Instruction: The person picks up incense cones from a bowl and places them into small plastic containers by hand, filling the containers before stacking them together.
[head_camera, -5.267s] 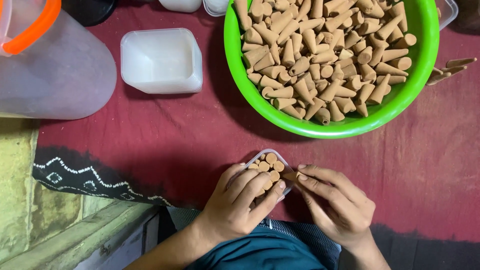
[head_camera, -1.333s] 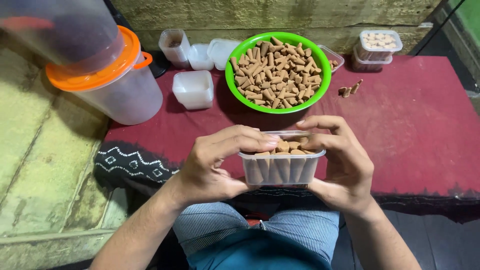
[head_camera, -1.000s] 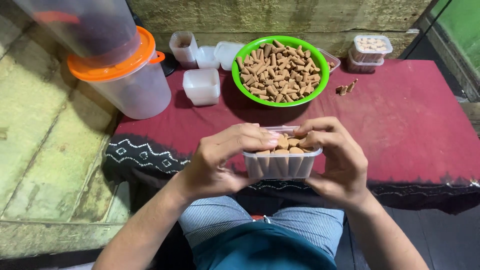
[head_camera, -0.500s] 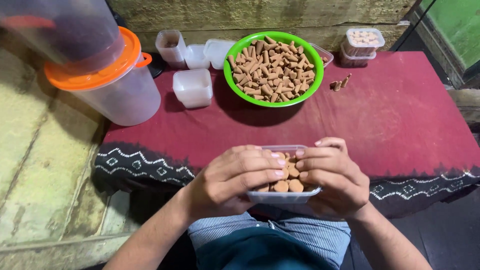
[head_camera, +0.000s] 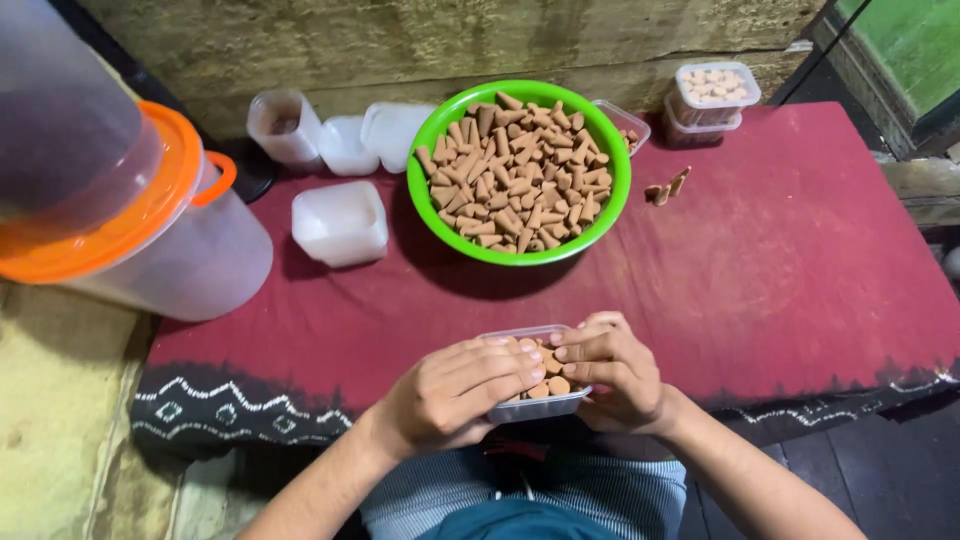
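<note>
Both hands (head_camera: 455, 388) (fingers curled) on cone box (head_camera: 540, 402)

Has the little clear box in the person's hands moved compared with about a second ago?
Yes. The small clear box of brown cones has come down from chest height, away from the green bowl, to the near edge of the red cloth.

One head-worn camera looks steeply down, close over the hands, facing the table (head_camera: 800, 250) and wall beyond
</note>
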